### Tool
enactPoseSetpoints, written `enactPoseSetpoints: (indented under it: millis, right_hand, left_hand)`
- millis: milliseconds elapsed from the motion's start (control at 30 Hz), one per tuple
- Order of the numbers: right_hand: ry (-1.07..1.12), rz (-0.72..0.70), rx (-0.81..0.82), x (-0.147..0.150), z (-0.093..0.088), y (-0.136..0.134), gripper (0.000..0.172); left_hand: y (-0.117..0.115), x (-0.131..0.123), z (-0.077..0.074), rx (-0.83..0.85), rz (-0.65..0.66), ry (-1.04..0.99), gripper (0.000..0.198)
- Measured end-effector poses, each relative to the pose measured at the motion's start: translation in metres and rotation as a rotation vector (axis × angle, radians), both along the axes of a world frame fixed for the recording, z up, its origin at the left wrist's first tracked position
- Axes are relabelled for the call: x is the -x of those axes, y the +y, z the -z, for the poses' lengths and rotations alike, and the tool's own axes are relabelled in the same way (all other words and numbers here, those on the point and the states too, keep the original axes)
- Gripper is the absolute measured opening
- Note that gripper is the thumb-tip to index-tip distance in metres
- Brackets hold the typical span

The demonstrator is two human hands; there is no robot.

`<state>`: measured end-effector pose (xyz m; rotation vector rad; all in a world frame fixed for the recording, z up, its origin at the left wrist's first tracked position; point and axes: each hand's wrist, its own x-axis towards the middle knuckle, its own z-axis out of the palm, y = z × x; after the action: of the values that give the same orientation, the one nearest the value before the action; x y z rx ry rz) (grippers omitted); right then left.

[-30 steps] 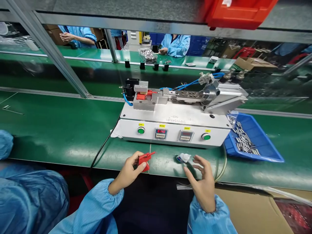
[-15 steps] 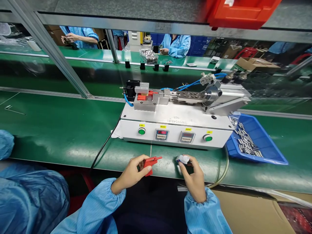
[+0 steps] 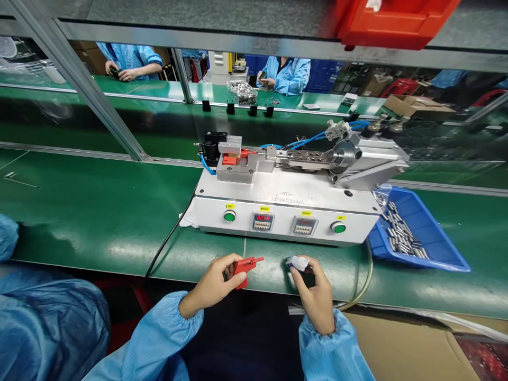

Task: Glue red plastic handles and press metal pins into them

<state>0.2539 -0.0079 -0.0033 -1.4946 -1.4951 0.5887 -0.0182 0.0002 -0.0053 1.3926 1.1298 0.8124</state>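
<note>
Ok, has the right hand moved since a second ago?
Yes. The right hand shifted left, from below the right green button, and now grips the small white bottle.

Left of the white machine [image 3: 286,211] I see wide bare worktop [image 3: 91,211], crossed only by a black cable [image 3: 169,241] off its front-left corner. In front of it the strip is narrow; my left hand [image 3: 212,283] gripping a red plastic part [image 3: 243,267] and right hand [image 3: 315,296] gripping a small white bottle [image 3: 297,262] fill it. Just right of it a blue tray of metal pins [image 3: 440,243] blocks passage.

Green workbenches [image 3: 99,211] under aluminium framing [image 3: 79,79]
</note>
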Motion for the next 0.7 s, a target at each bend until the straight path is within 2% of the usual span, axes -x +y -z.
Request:
enactPoseSetpoints:
  millis: [700]
  right_hand:
    - [0.031,0.01,0.006,0.0005,0.001,-0.0015,0.023]
  left_hand:
    - [0.0034,-0.0011,-0.0018,-0.011,0.012,0.032,0.028]
